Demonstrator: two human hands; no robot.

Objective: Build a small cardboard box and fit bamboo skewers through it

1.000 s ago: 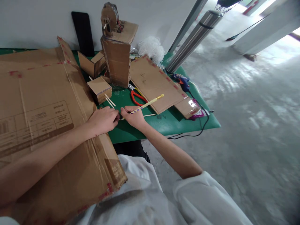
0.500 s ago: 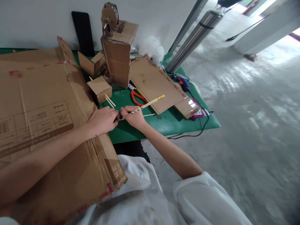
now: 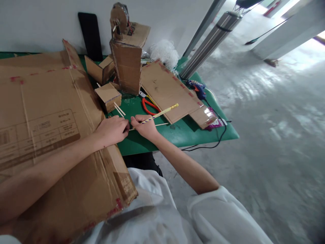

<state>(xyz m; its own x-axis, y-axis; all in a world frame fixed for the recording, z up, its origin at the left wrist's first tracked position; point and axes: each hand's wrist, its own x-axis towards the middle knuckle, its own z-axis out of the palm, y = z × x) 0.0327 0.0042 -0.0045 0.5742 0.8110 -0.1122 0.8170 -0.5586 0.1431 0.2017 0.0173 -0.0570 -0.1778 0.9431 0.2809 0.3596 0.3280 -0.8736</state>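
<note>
My right hand [image 3: 144, 126] is closed around a yellow patterned pencil [image 3: 165, 111], its top end slanting up to the right; the tip is hidden behind my fingers. Beneath that hand a thin wooden stick [image 3: 161, 124] lies along the green table, showing on both sides of it. At the stick's left end, my left hand [image 3: 114, 129] rests with curled fingers pressed down on it, its wrist over the cardboard. Two short sticks [image 3: 119, 109] jut from a small cardboard box [image 3: 109, 96] just beyond my left hand.
A large flattened carton [image 3: 50, 101] covers the left side. Behind my hands stand a tall cardboard structure [image 3: 127, 67] and red-handled pliers [image 3: 149, 106]. Farther right are a cardboard sheet [image 3: 170, 91], a blue glue gun [image 3: 199, 90] with its cable, and a metal post [image 3: 210, 44].
</note>
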